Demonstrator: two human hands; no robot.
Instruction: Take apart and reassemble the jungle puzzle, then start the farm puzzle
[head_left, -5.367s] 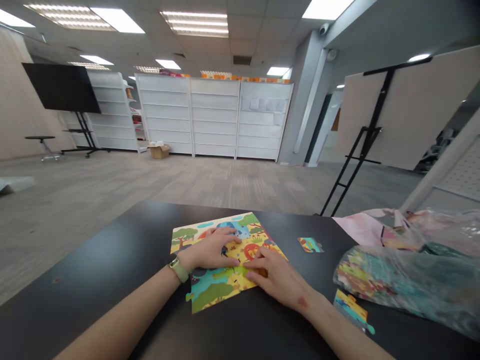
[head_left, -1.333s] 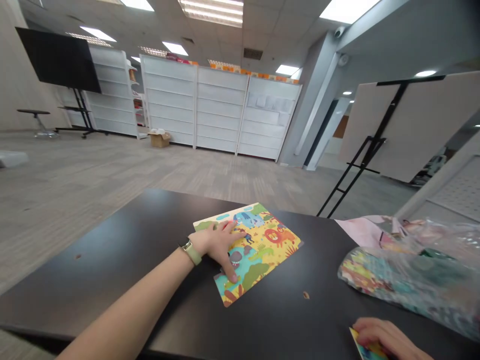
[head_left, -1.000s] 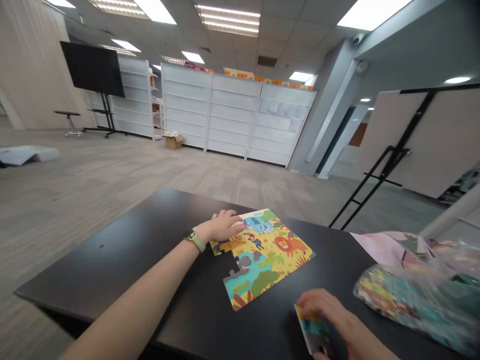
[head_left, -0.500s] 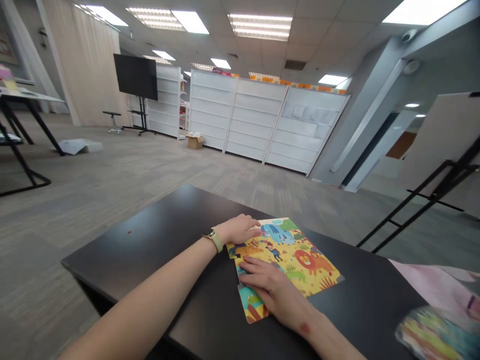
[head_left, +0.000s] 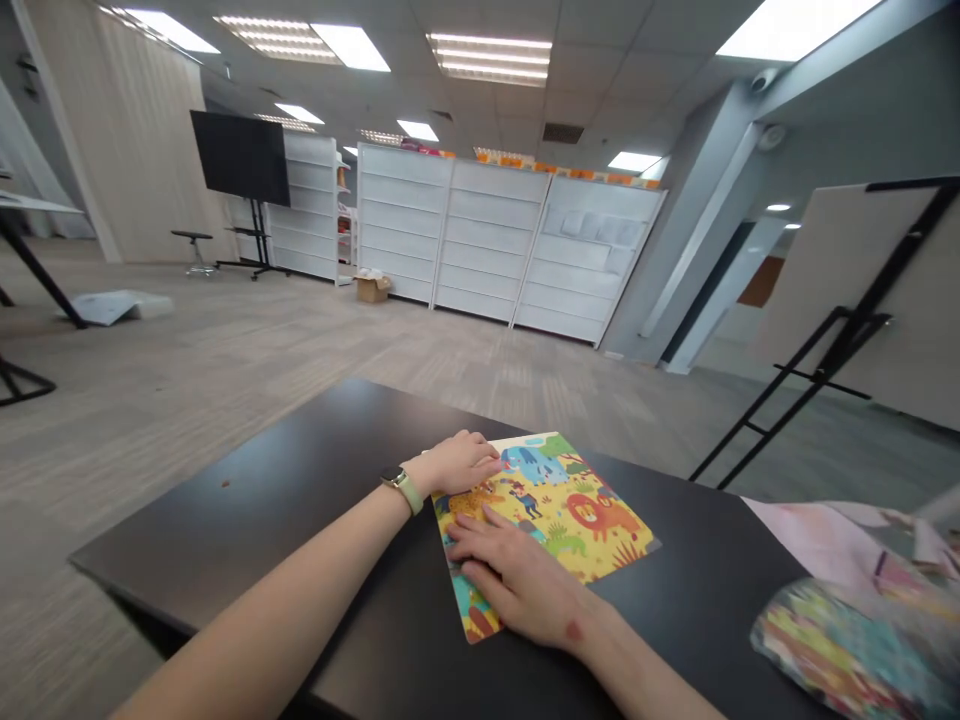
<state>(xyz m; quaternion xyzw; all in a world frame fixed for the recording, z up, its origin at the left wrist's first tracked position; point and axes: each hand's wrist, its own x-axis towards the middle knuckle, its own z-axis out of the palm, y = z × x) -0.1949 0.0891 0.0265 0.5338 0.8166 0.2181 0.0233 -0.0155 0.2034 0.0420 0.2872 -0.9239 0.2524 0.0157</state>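
my left hand [head_left: 457, 463] lies palm down on the far left corner of the jigsaw puzzle [head_left: 570, 510], its fingers loosely together and holding nothing, with a watch [head_left: 401, 488] on the wrist. my right hand [head_left: 517, 580] is spread open across the near left part of the puzzle, its fingers flat on the picture and gripping no piece. the puzzle shows a bright jungle scene with an elephant and a lion, and it lies flat and askew on the black table [head_left: 225, 540] under it. to the right of the puzzle are a plastic bag [head_left: 832, 640] with a colourful print and a pink sheet [head_left: 825, 535], just behind the bag. far beyond the puzzle, white shelving units [head_left: 450, 240] stand across the carpet, with a cardboard box [head_left: 373, 288] on the floor.
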